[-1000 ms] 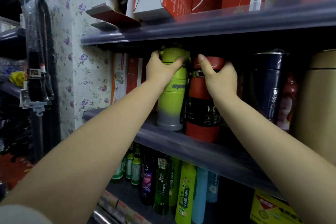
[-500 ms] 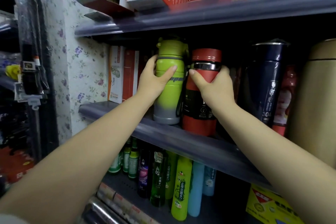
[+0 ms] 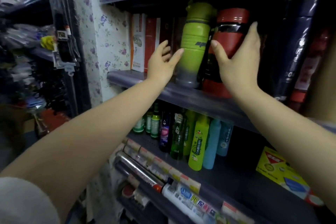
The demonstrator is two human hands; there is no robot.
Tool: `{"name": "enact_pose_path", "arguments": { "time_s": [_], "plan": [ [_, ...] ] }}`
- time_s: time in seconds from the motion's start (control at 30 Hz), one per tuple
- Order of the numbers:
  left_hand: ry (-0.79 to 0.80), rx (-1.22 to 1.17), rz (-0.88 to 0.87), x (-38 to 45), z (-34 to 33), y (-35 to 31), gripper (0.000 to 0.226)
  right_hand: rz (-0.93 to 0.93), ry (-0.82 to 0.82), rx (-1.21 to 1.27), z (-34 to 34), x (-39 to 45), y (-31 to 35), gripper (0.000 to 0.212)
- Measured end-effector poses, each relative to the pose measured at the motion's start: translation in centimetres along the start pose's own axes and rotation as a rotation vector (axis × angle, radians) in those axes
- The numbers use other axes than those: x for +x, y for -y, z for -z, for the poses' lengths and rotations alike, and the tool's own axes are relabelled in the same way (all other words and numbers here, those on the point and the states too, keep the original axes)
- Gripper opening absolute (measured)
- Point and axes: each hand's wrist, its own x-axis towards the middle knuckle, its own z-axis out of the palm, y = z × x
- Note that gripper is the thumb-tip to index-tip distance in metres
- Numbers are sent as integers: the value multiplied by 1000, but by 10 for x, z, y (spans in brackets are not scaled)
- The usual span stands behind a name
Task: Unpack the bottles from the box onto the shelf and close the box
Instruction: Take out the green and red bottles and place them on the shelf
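Green bottle upright, left hand spread (thumb touching)

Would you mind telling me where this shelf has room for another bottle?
A bare strip of shelf lies between the green bottle and the wallpapered wall, before the cartons. Rightward it is crowded: red flask and dark flask stand close.

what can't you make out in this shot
- The box: out of the head view.
- Red bottle: its label, hidden by the right hand.
- Green bottle: whether the left hand touches it, blurred.
- Navy flask: its print, blurred, its top in shadow.
- Back of the shelf: too dark.
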Motion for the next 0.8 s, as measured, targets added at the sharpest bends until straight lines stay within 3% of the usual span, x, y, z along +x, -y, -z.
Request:
{"name": "enact_pose_path", "arguments": {
  "time_s": [0.1,0.2,0.3,0.43,0.63,0.8],
  "plan": [
    [-110,1,-67,-37,35,3,37,172,-27,104,0,-39,13,65],
    [-133,55,-75,-92,77,26,19,229,164,224,-20,-93,23,46],
    [-133,163,16,-157,128,69,14,207,396,344,-52,-156,27,38],
    [-158,311,240,-257,199,132,23,55,714,528,-99,-248,24,33],
    [-408,472,622,-440,270,196,32,-287,1191,706,-146,-418,9,32],
    [-593,522,914,-578,285,228,36,-471,1485,672,-156,-543,-18,36]
  ]
}}
